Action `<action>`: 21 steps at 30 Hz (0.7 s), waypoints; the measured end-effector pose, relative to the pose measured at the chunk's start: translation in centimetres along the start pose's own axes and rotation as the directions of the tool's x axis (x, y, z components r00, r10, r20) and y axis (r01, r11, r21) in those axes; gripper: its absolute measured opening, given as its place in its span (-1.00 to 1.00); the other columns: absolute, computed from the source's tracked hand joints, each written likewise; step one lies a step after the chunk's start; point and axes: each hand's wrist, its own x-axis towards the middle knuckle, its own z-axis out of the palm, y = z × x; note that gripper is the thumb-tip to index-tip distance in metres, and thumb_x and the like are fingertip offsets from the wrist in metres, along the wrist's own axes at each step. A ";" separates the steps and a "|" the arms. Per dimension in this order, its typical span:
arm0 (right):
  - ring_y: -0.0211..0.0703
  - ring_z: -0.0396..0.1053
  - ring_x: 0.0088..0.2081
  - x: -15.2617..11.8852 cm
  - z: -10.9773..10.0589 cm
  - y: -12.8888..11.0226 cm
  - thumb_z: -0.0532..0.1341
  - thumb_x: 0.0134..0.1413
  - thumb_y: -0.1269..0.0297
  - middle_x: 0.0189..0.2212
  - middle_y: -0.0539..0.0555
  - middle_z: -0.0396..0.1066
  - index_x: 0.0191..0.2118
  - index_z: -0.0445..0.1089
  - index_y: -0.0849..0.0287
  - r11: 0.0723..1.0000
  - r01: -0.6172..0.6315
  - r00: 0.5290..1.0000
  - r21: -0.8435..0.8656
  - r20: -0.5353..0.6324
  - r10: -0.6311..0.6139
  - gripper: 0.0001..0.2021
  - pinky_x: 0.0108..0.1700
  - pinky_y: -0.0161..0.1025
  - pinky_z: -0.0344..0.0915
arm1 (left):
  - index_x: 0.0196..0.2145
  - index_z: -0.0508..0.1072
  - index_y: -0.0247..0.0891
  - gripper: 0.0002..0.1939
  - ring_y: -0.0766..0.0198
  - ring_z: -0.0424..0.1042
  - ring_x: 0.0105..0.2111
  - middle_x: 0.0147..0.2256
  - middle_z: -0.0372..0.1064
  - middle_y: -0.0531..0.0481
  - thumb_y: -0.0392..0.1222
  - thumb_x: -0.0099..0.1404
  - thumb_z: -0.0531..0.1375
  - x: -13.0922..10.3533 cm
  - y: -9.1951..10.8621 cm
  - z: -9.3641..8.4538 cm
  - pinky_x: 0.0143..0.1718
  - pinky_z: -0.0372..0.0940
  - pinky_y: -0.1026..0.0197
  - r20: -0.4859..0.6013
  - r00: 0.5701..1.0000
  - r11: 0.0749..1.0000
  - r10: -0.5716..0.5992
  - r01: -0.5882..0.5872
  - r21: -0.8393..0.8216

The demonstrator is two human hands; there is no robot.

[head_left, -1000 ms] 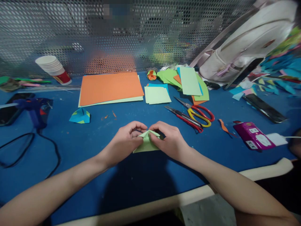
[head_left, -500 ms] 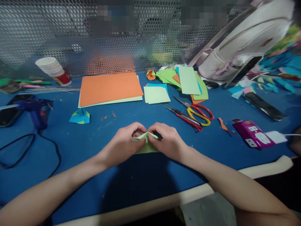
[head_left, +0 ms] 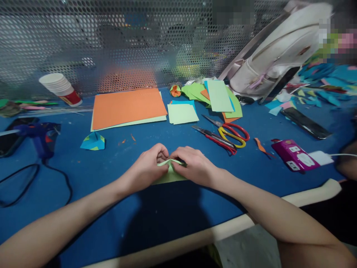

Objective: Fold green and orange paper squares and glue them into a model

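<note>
A light green paper [head_left: 170, 178] is pinched between both hands near the front of the blue table, its upper part folded up into a small peak. My left hand [head_left: 147, 166] grips its left side with thumb and curled fingers. On the right side my right hand [head_left: 195, 165] holds it, thumb below and fingers bent over the top. The fingertips of the two hands nearly meet at the peak. Part of the paper is hidden behind the fingers.
Scissors [head_left: 232, 134] and a cutter [head_left: 214, 139] lie right of the hands. Orange sheets [head_left: 128, 108] and green squares [head_left: 182, 113] are behind. A glue gun [head_left: 41, 137], paper cups [head_left: 61, 89] and a folded blue piece [head_left: 93, 141] are left; a purple power strip [head_left: 295, 155] is right.
The view has shifted slightly. The hands have moved a little closer together at the fold, and the raised green edges look flatter. Both hands still hold the paper.
</note>
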 end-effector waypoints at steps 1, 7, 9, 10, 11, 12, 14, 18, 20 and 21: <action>-0.26 0.28 -0.44 0.1 0.1 0.1 0.13 0.06 0.43 -0.46 0.03 0.42 -0.37 0.36 0.20 1.000 0.013 1.000 -0.005 0.010 -0.012 -0.93 -0.34 -0.30 0.13 | -0.38 0.22 -0.22 -0.88 0.37 0.20 -0.50 -0.50 0.25 0.14 -0.29 0.05 0.09 0.1 0.0 0.0 -0.51 0.08 0.33 0.011 1.000 1.000 0.006 -0.005 -0.026; -0.23 0.31 -0.41 0.4 0.3 0.1 0.11 0.08 0.44 -0.44 0.05 0.42 -0.33 0.35 0.22 0.996 0.081 0.996 -0.042 0.039 -0.079 -0.91 -0.30 -0.28 0.14 | -0.39 0.25 -0.22 -0.90 0.32 0.22 -0.47 -0.49 0.26 0.13 -0.29 0.05 0.07 0.5 -0.1 0.1 -0.48 0.06 0.30 -0.007 0.998 0.991 0.055 -0.054 0.125; -0.22 0.31 -0.41 0.5 0.3 0.0 0.09 0.10 0.44 -0.44 0.06 0.42 -0.31 0.34 0.22 0.992 0.111 0.993 -0.057 0.041 -0.109 -0.90 -0.29 -0.27 0.15 | -0.41 0.25 -0.22 -0.90 0.32 0.22 -0.47 -0.49 0.26 0.13 -0.31 0.04 0.06 0.4 -0.2 0.0 -0.47 0.04 0.29 -0.026 0.997 0.981 0.071 -0.065 0.184; -0.21 0.32 -0.40 0.5 0.3 0.0 0.07 0.11 0.43 -0.44 0.07 0.42 -0.31 0.34 0.22 0.990 0.125 0.992 -0.062 0.041 -0.123 -0.89 -0.29 -0.26 0.15 | -0.41 0.25 -0.22 -0.90 0.32 0.22 -0.48 -0.49 0.26 0.13 -0.31 0.04 0.06 0.3 -0.2 0.0 -0.48 0.03 0.29 -0.030 0.997 0.977 0.077 -0.070 0.200; -0.20 0.32 -0.40 0.5 0.4 0.0 0.06 0.12 0.43 -0.44 0.08 0.42 -0.31 0.33 0.22 0.988 0.139 0.990 -0.065 0.040 -0.137 -0.89 -0.29 -0.26 0.16 | -0.40 0.25 -0.21 -0.89 0.32 0.22 -0.48 -0.50 0.26 0.13 -0.32 0.03 0.05 0.3 -0.3 0.0 -0.48 0.03 0.29 -0.030 0.996 0.975 0.082 -0.074 0.211; -0.20 0.32 -0.39 0.6 0.4 0.0 0.05 0.13 0.42 -0.43 0.08 0.42 -0.30 0.33 0.22 0.986 0.152 0.988 -0.068 0.040 -0.149 -0.88 -0.29 -0.25 0.16 | -0.40 0.26 -0.21 -0.88 0.32 0.22 -0.49 -0.50 0.26 0.13 -0.33 0.04 0.05 0.2 -0.3 0.0 -0.48 0.02 0.29 -0.029 0.996 0.973 0.086 -0.077 0.218; -0.19 0.33 -0.38 0.6 0.5 -0.1 0.04 0.14 0.42 -0.43 0.09 0.42 -0.30 0.32 0.22 0.981 0.176 0.984 -0.076 0.039 -0.174 -0.88 -0.29 -0.25 0.16 | -0.40 0.26 -0.21 -0.88 0.32 0.22 -0.49 -0.50 0.26 0.13 -0.34 0.04 0.05 0.2 -0.4 -0.1 -0.48 0.02 0.29 -0.030 0.994 0.970 0.100 -0.091 0.226; -0.19 0.33 -0.39 0.8 0.6 -0.2 0.03 0.16 0.42 -0.44 0.09 0.41 -0.29 0.32 0.23 0.974 0.202 0.979 -0.102 0.037 -0.199 -0.87 -0.30 -0.25 0.16 | -0.40 0.25 -0.21 -0.90 0.32 0.22 -0.49 -0.51 0.24 0.13 -0.34 0.06 0.05 0.0 -0.5 0.0 -0.49 0.02 0.29 -0.057 0.991 0.966 0.122 -0.105 0.238; -0.18 0.33 -0.39 0.9 0.5 -0.3 0.03 0.16 0.43 -0.43 0.10 0.42 -0.27 0.32 0.25 0.974 0.202 0.979 -0.098 0.033 -0.200 -0.87 -0.30 -0.24 0.16 | -0.38 0.24 -0.21 -0.90 0.32 0.21 -0.50 -0.51 0.22 0.14 -0.32 0.08 0.05 -0.1 -0.5 0.1 -0.49 0.02 0.28 -0.084 0.989 0.967 0.122 -0.099 0.236; -0.17 0.33 -0.39 0.9 0.5 -0.4 0.03 0.16 0.43 -0.42 0.11 0.42 -0.26 0.32 0.26 0.976 0.197 0.980 -0.091 0.029 -0.195 -0.87 -0.30 -0.24 0.16 | -0.37 0.23 -0.21 -0.89 0.32 0.22 -0.50 -0.52 0.22 0.14 -0.32 0.08 0.05 -0.1 -0.5 0.1 -0.50 0.02 0.29 -0.098 0.988 0.968 0.122 -0.096 0.231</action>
